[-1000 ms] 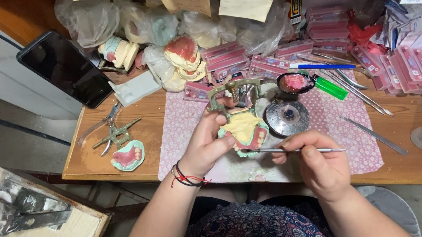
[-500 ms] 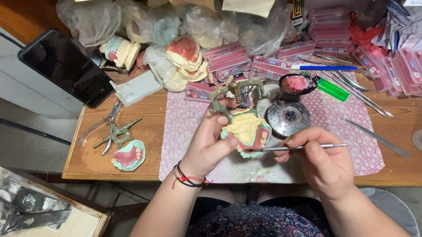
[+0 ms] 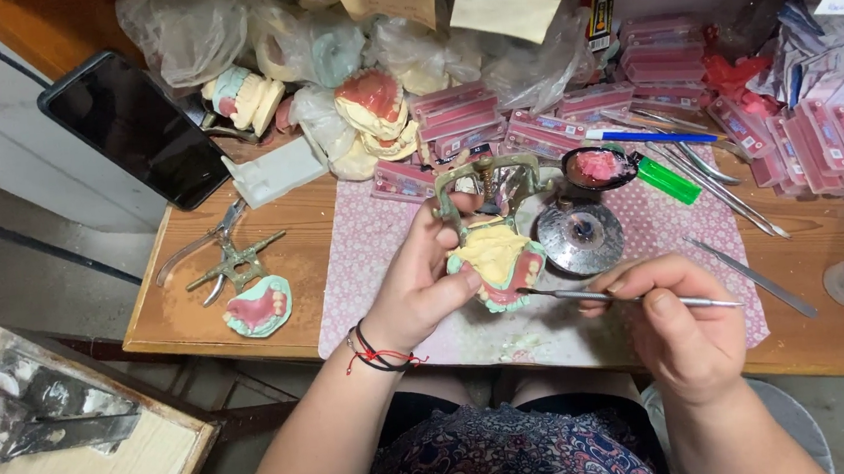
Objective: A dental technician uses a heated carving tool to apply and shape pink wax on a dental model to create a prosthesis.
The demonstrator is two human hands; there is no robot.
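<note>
Head view of a wooden bench (image 3: pixel 250 351) with a pink patterned mat (image 3: pixel 384 260). The left hand (image 3: pixel 416 283) is clamped around a yellow-and-pink dental model (image 3: pixel 499 261) mounted in a metal articulator (image 3: pixel 483 182), held just above the mat. The right hand (image 3: pixel 685 322) pinches 1 slim metal instrument (image 3: pixel 627 296), its tip touching the model's pink rim. A round metal dish (image 3: pixel 582 234) stands just beside the model.
</note>
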